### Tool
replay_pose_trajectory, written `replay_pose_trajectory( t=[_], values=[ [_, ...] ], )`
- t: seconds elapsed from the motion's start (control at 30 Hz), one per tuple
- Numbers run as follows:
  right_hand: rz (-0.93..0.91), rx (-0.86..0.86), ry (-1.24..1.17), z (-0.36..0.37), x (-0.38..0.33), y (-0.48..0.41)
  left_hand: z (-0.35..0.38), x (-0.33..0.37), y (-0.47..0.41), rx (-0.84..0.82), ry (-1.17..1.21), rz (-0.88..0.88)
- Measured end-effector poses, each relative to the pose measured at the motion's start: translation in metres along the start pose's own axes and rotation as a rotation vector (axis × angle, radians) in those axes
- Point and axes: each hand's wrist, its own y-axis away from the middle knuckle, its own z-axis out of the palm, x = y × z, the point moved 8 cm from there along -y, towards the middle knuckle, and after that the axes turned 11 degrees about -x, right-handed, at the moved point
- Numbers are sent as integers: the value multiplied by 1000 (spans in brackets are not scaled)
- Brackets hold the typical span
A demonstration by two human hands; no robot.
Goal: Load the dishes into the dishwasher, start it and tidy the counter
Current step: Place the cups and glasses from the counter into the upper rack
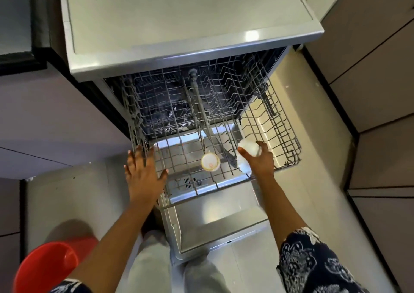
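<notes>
Pale floor tiles [318, 122] and grey cabinet fronts [371, 68] frame an open dishwasher [179, 19], its door [215, 216] dropped flat and a wire rack [289, 136] drawn out over it. One cup [210, 162] sits in the rack's front row, near the middle. The right hand [261, 161] holds a white dish [249, 147], blurred, likely another cup; fingers and thumb curl round it, so that grip is full. It hangs over the rack's front edge, just right of the seated cup, with a dark bar [228, 158] between them. Its long axis seems to run away from the person, slightly rightward. The left hand [143, 174] lies flat with spread fingers on the rack's front left corner, its grip wide and holding nothing. The right hand is nearer the free tines to the right, so I judge the set-down falls to it, with the left steadying the rack.
</notes>
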Motion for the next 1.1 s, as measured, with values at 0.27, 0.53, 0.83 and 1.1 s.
replay_pose_trajectory(
  t=[0.27,0.53,0.83,1.1],
  values=[
    [-146,-69,548,41,-2,-27,17,-10,-1,29,-57,46],
    [-163,-166,690,61,9,-32,21,-12,-1,89,-21,83],
    [-140,-255,940,72,15,-31,23,-13,-4,111,-70,89],
    [-315,-202,1000,64,-40,32,-5,-3,7,-123,67,78]
  ],
)
